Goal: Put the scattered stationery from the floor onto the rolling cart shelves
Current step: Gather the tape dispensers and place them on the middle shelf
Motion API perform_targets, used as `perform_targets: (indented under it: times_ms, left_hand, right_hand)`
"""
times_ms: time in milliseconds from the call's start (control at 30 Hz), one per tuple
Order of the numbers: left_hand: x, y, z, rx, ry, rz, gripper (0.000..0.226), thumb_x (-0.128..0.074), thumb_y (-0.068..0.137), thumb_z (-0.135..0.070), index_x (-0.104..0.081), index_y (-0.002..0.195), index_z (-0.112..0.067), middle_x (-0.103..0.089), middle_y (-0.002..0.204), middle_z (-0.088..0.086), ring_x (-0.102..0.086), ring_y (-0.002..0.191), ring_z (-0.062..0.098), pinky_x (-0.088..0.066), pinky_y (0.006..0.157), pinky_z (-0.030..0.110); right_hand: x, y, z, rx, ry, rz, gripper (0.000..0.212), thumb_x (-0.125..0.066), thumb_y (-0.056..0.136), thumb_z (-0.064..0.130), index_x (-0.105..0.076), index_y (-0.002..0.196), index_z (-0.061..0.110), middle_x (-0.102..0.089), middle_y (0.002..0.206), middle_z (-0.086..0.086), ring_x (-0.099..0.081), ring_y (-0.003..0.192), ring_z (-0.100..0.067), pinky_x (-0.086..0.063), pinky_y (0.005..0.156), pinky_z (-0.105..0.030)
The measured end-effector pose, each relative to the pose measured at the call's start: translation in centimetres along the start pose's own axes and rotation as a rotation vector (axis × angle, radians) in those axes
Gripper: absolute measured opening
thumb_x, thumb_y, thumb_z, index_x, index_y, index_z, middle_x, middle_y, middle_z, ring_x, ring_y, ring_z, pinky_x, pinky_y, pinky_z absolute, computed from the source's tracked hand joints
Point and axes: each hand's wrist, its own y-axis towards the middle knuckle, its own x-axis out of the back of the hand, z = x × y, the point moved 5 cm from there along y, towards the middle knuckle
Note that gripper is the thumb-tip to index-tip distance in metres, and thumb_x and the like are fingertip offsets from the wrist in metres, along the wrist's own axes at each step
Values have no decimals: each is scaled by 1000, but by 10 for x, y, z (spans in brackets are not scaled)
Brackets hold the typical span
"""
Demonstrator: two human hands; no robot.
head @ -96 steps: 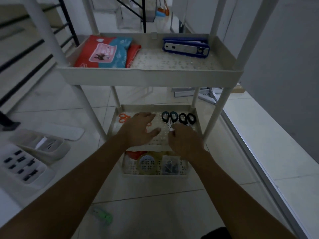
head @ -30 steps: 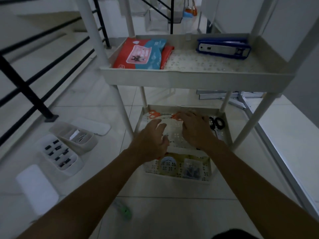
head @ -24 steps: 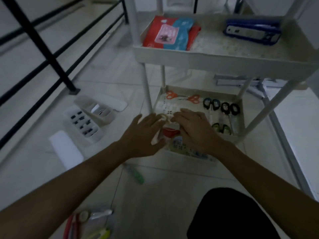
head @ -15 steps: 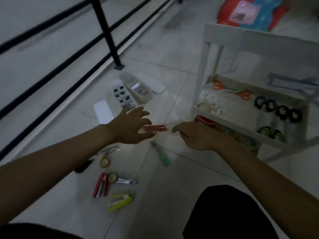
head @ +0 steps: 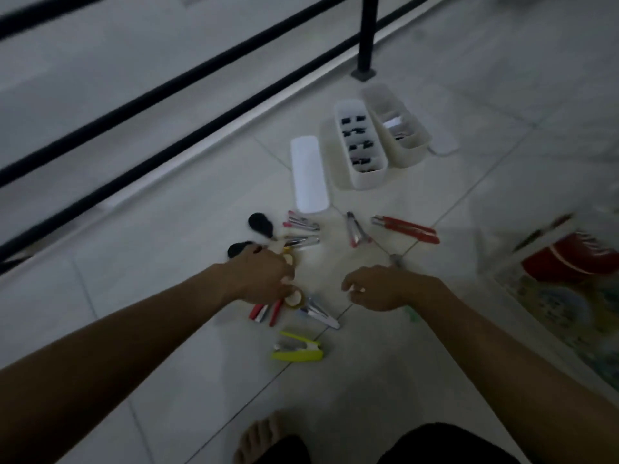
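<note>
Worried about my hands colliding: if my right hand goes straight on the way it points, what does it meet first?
Likely the tape roll beside the left hand: the right hand points left across bare floor toward it. Blur makes depth uncertain.

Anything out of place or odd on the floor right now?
Yes: stationery lies loose on the tiles, including a yellow stapler, a red cutter and pens. Two white bins stand open, one lid flat beside them. Nothing looks spilled or broken.
</note>
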Motion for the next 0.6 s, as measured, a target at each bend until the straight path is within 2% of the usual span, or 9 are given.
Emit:
perform_targets:
  times_ms: [67,167,267,400,500,600]
  left_hand:
    - [-30,2,6,80,-117,50,35,-41,96,-50,-61,107,-23,-62,114,1,-59,106,23,-44,86,38]
    - [-74,10,9,212,-263,-10,28,-46,94,-42,-55,109,-20,-59,110,3,-58,103,26,-39,80,38]
    - [-108,15,9,316,-325,-175,42,-50,92,-45,-47,124,-17,-55,113,7,-56,104,31,-40,77,38]
    - [-134,18,9,431,-349,-334,62,-54,89,-46,-36,143,-23,-52,123,6,-51,110,31,-42,83,40]
    - [-141,19,8,461,-380,-379,63,-54,91,-40,-31,147,-24,-48,126,6,-50,109,29,-42,82,39]
    - [-138,22,10,444,-447,-412,55,-54,91,-37,-34,140,-22,-49,120,6,-55,104,31,-44,78,39]
  right_hand:
    - [-8,25,11,8,16,-29,37,-44,101,34,-49,136,20,-46,144,-5,-47,128,-24,-36,101,-29]
    - [-30,50,24,38,22,-83,36,-48,99,28,-54,132,15,-55,136,-8,-54,121,-27,-42,93,-30]
    - [-58,72,26,75,-19,-84,31,-52,95,25,-60,122,11,-61,123,-11,-58,109,-32,-47,84,-34]
    - [-73,85,30,101,27,-219,30,-58,88,27,-56,118,21,-56,107,-9,-57,96,-31,-47,74,-36]
    - [-79,90,39,113,-78,-288,43,-56,91,32,-48,132,24,-49,114,-8,-51,101,-30,-45,77,-38]
    - [-77,95,49,55,-216,-344,48,-55,90,41,-43,134,25,-46,122,-9,-50,107,-33,-41,79,-39]
